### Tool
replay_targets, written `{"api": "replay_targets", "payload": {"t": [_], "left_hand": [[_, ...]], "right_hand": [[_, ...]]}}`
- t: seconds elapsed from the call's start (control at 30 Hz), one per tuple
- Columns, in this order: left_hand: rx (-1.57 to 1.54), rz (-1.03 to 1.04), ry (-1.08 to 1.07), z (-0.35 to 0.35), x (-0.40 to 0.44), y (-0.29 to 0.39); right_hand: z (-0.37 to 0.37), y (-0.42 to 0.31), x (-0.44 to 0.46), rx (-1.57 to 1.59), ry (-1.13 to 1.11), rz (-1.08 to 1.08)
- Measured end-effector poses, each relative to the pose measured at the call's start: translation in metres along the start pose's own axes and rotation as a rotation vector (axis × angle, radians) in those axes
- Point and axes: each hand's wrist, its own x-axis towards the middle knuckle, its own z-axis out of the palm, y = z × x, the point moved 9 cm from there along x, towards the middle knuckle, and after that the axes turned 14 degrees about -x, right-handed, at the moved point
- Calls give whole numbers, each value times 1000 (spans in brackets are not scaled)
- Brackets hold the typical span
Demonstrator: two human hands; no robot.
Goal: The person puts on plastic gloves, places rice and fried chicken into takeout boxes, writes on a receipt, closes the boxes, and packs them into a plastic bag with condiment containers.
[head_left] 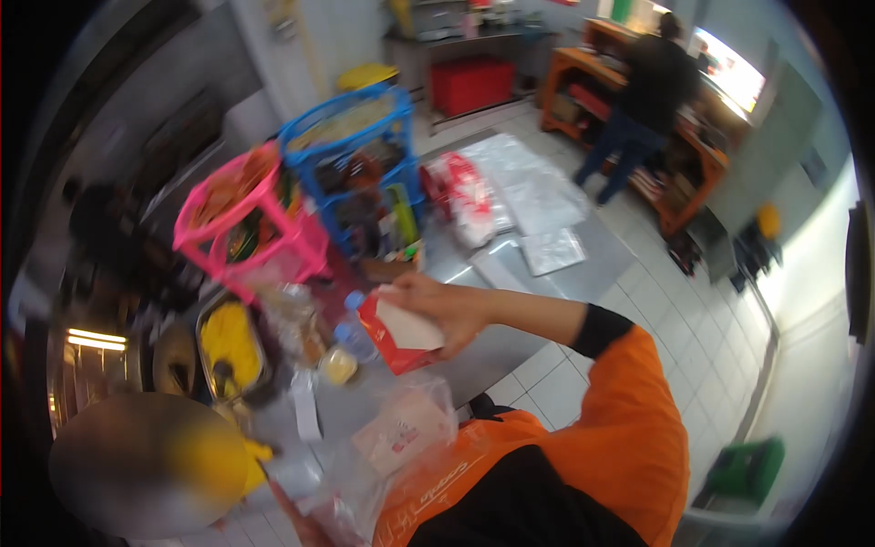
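My right hand [433,310] grips a red and white cardboard food box [394,337] above the steel table. Low in the view is my left hand [301,520], blurred and partly cut off, at the gathered end of a clear plastic bag [342,510]. A pale printed box [406,438] shows inside this bag, in front of my orange shirt. Just beyond the red box stand clear bottles with blue caps [354,299]. A small tub [338,366] with pale yellow contents sits to its left. A metal tray [260,378] of yellow food lies farther left.
Pink [314,242] and blue [415,150] plastic racks full of items stand at the table's back. Plastic bags and sheets [538,187] cover its right part. One person [652,91] stands at an orange shelf [561,68]; another person, blurred, is close at lower left, by a yellow item.
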Motion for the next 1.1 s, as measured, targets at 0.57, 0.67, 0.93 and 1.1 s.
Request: {"api": "replay_targets", "payload": {"t": [0.57,0.67,0.93,1.1], "left_hand": [[-1180,23,-103,42,21,-8],[-1011,-80,-166,25,-3,-33],[-523,-353,-201,-27,-34,-18],[-263,-748,-425,10,-51,-5]], "right_hand": [[144,-136,40,-210,-523,139],[193,-128,31,-295,-527,7],[148,-107,84,768,-907,-52],[239,-6,152,-289,-280,-11]]}}
